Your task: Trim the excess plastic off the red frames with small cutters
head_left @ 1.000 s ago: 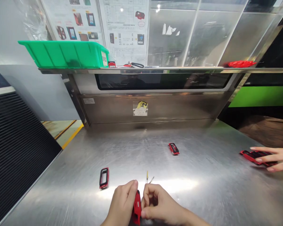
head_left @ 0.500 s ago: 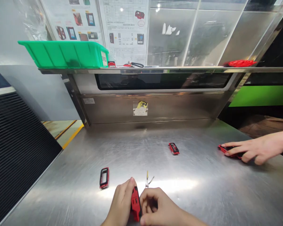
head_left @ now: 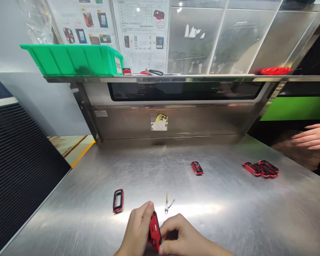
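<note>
My left hand [head_left: 138, 225] grips a red and black plastic frame [head_left: 155, 231] from its left side and stands it on edge near the front of the table. The fingers of my right hand [head_left: 180, 234] are curled against the frame's right edge, thumb at its lower corner. What those fingertips press on is partly hidden. Just beyond my hands lies a small open plier-like tool [head_left: 166, 205] with a yellow handle. Another red and black frame [head_left: 118, 201] lies to the left, and a third frame [head_left: 197, 168] lies farther back, right of centre.
Several more frames [head_left: 261, 169] lie grouped on the right of the metal table [head_left: 160, 156]. A co-worker's hand [head_left: 316, 137] hovers past the right edge. A shelf [head_left: 202, 79] above carries a green bin [head_left: 74, 62] and a red bundle [head_left: 276, 71]. A black ribbed surface [head_left: 21, 174] borders the left.
The co-worker's hand has let go of the frames on the right and drawn back up and right, uncovering them. The frame between my hands has turned slightly.
</note>
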{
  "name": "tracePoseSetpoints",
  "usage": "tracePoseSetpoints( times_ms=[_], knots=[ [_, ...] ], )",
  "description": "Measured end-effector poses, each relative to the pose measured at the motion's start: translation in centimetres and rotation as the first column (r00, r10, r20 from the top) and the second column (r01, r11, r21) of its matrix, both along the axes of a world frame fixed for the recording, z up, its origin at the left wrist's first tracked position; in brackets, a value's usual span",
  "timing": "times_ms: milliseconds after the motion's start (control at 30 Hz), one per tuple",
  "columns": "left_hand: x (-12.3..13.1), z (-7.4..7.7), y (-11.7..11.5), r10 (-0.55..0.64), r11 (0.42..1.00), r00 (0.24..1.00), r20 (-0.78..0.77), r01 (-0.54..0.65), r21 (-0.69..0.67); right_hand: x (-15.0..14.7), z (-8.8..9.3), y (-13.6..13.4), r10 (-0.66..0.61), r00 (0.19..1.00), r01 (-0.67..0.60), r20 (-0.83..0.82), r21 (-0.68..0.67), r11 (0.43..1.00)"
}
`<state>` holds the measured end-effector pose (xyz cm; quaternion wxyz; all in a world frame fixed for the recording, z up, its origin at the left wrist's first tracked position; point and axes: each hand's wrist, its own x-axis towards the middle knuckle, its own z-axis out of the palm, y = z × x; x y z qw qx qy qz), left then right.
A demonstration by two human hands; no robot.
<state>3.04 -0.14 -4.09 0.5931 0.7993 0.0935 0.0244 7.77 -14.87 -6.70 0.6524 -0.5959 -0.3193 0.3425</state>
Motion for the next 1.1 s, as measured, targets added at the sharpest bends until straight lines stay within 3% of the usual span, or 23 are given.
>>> tracePoseSetpoints(
  times_ms=[833,1033,1100],
  knots=[
    [0.2,-0.1,-0.1,-0.016,1.000,0.999,-0.037,0.016,-0.003,0.3,-0.3,-0.2,0.098,0.987,-0.090,-0.124,0.065,0.994],
    [-0.5,1.0,-0.3,0.119,0.991,0.985,0.122,-0.110,-0.077,0.8,-0.4,-0.2,0.063,0.972,-0.038,-0.225,0.113,0.993],
    [-0.9,1.2,-0.3,0.116,0.988,0.980,0.160,-0.097,-0.121,1.0,-0.5,-0.4,0.041,0.964,-0.008,-0.264,0.125,0.992]
  ],
)
